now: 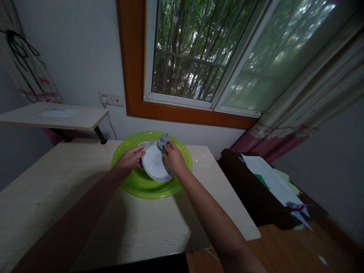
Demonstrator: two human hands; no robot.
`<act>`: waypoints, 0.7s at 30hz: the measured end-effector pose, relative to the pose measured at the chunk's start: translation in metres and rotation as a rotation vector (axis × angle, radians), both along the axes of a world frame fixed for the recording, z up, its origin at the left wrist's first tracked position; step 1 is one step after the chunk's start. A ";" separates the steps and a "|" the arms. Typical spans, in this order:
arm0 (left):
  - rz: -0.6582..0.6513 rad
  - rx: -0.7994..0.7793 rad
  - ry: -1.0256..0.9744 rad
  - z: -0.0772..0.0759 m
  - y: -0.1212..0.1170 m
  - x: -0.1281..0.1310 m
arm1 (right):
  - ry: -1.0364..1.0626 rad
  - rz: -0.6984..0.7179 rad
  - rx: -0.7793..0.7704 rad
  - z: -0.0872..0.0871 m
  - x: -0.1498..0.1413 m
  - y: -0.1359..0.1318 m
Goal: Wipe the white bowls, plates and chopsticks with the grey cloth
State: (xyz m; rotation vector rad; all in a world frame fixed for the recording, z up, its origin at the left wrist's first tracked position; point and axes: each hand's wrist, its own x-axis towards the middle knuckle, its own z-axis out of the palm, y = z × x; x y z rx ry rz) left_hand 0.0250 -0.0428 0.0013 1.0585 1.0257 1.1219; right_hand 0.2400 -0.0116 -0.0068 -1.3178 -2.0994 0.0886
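Plate (155, 162), its right edge partly covered by the right hand (174, 157), hides most of another white dish (143, 143), its shape unclear. It sits between two hands, over one green basin (155, 195) on one desk (209, 178). The left hand (132, 158) grips its rim; the right clutches one grey cloth (162, 140).

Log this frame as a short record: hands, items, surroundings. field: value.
left hand: grips white plate by its edge
right hand: holds gray cloth at the plate's upper right edge
plate: held over green basin, faint pattern on its face
behind plate: white rim, mostly hidden, item unclear
basin: on pale table
surroundings: window beyond table; raised shelf at left
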 end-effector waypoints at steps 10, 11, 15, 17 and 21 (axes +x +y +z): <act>0.001 -0.001 0.021 0.002 0.000 -0.001 | -0.006 -0.101 -0.041 0.001 0.005 -0.005; -0.006 -0.002 0.025 0.001 0.000 -0.001 | -0.004 -0.088 -0.038 0.001 0.005 -0.005; -0.030 -0.006 0.037 0.001 0.000 -0.001 | 0.008 -0.012 -0.011 0.002 0.004 -0.006; -0.035 -0.013 0.046 0.003 -0.001 0.000 | 0.008 0.040 0.014 0.002 0.003 -0.006; -0.043 -0.030 0.057 0.006 -0.003 0.002 | 0.001 0.102 0.049 0.002 0.001 -0.005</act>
